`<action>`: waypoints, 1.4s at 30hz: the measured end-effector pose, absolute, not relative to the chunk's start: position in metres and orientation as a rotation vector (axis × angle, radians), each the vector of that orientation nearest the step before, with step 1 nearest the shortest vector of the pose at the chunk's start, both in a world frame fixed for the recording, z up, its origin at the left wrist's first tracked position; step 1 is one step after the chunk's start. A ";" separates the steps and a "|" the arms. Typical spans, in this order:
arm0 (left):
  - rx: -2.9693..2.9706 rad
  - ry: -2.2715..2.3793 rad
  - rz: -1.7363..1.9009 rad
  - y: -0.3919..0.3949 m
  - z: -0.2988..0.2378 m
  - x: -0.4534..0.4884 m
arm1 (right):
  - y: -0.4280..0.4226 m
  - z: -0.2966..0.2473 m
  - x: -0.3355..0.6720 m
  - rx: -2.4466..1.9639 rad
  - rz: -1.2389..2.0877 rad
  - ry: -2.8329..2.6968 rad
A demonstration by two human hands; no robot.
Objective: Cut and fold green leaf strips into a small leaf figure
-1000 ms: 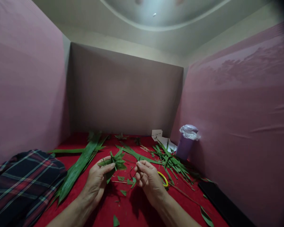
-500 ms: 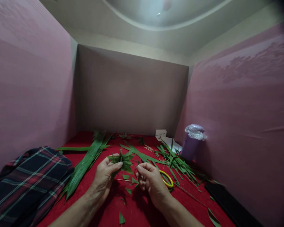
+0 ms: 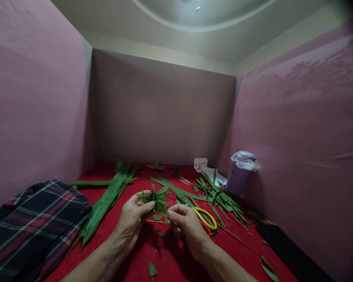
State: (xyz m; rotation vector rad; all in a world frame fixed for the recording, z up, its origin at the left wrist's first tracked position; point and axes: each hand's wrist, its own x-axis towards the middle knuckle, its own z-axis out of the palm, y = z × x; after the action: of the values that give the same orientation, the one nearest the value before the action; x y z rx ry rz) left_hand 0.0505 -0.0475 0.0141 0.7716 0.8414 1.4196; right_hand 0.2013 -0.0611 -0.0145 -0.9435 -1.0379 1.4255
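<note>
My left hand pinches a small green leaf piece with several pointed tips fanned to the right and a short upright rolled stem. My right hand is closed in a pinch, its fingertips right at the lower right tip of the leaf piece. Whether they grip that tip or a thin strand, I cannot make out. Scissors with yellow and red handles lie beside my right hand, partly hidden by it. Small green leaf scraps are scattered on the red cloth below.
Long green leaves lie at the left, near a plaid cloth bundle. Cut leaf strips are heaped at the right before a purple container topped with clear plastic. White papers stand behind. A dark flat object lies far right.
My right hand has come slightly left, so its fingertips now meet the leaf piece's edge. More of the scissors shows. My left hand keeps its hold.
</note>
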 end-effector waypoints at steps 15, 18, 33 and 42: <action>0.691 0.856 1.426 -0.049 0.014 0.051 | -0.060 -0.021 0.198 -1.043 1.197 -1.232; 0.683 0.860 1.417 -0.050 0.013 0.051 | -0.061 -0.021 0.197 -1.085 0.978 -1.298; 0.704 0.892 1.420 -0.053 0.017 0.054 | -0.067 -0.021 0.197 -1.205 0.652 -1.580; 0.733 0.866 1.406 -0.052 0.014 0.053 | -0.067 -0.022 0.199 -1.214 0.586 -1.612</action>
State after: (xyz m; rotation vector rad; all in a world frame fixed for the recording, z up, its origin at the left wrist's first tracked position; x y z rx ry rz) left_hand 0.0531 -0.0523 0.0143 0.7331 0.8657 1.4058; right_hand 0.1994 -0.0665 -0.0220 -1.2139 -1.6123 0.5859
